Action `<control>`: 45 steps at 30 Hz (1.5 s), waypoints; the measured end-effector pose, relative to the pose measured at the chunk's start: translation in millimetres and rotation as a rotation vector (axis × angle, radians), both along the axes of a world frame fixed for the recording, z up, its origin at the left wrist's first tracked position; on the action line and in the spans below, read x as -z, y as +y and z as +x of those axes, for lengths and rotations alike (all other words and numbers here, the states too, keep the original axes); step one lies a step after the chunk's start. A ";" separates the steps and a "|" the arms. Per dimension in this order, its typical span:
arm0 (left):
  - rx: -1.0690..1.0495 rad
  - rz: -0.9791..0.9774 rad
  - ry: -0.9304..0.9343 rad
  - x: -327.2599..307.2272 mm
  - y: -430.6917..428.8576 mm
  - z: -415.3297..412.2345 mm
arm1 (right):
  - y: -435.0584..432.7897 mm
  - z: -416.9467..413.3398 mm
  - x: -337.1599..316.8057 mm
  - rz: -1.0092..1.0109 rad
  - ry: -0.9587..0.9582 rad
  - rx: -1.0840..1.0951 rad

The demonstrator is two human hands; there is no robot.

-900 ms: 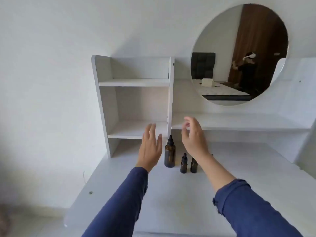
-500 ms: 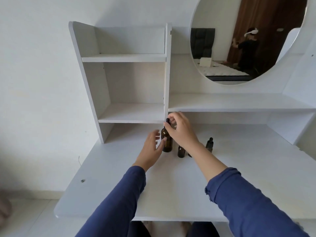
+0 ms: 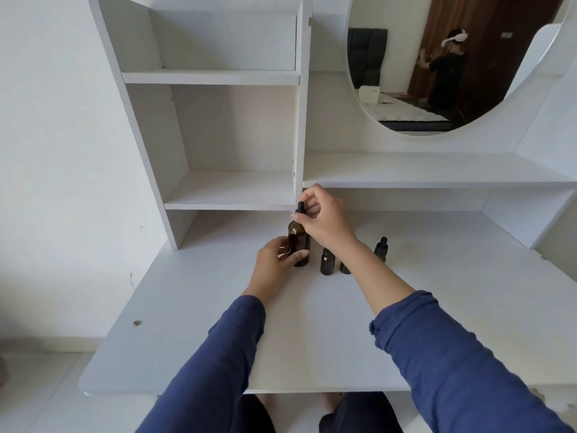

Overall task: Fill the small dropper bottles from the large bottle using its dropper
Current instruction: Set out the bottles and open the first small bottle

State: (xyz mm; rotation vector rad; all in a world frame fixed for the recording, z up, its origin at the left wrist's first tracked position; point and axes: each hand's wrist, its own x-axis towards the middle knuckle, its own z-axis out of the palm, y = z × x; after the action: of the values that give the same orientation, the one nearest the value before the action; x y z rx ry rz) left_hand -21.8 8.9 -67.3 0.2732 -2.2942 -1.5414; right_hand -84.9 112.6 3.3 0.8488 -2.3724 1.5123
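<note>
Currently I log step one: opening the large bottle (image 3: 300, 245). It stands upright toward the back of the desk (image 3: 312, 339), just in front of the shelf unit (image 3: 218, 189).

- Left grip (image 3: 278, 260): fingers and thumb wrapped round the bottle's lower body, bracing it against the desk.
- Right grip (image 3: 324, 220): reaches in from above and pinches the black dropper cap (image 3: 300, 209) between thumb and fingertips. I judge the cap is seated on the neck, not yet lifted.
- Nearest small bottle (image 3: 327, 261): just right of the large one.
- Second small bottle (image 3: 345, 267): mostly hidden behind the right forearm.
- Third small bottle (image 3: 381, 247): farther right and back, wearing its own dropper top.

I cannot tell whether the two nearer ones are capped.

Progress, as I judge it: nothing filled yet.

The next move calls for twisting the cap loose while the left grip keeps the body from turning. After that, a straight lift until the pipette clears the neck. The small bottles must be open before any transfer. I note the right forearm passes over them, so they could tip.
</note>
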 end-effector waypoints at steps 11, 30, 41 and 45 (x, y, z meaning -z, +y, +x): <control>0.008 0.014 0.003 8.3 -1.4 1.0 | 3.2 -2.7 -8.8 0.041 0.050 -0.056; 0.013 0.017 0.008 9.3 -1.7 3.2 | -4.4 7.4 -22.3 0.117 0.135 0.132; 0.022 0.054 0.019 9.0 -1.7 3.6 | -1.9 13.9 -35.0 0.218 0.079 0.174; 0.022 0.051 0.017 8.8 -1.9 3.9 | -1.7 10.8 -37.6 0.227 0.014 0.119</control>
State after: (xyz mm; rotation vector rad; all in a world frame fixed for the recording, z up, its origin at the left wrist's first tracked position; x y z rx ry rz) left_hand -18.0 7.0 -76.1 0.2488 -2.2543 -1.6088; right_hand -74.1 110.8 40.9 0.7445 -2.5686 1.2064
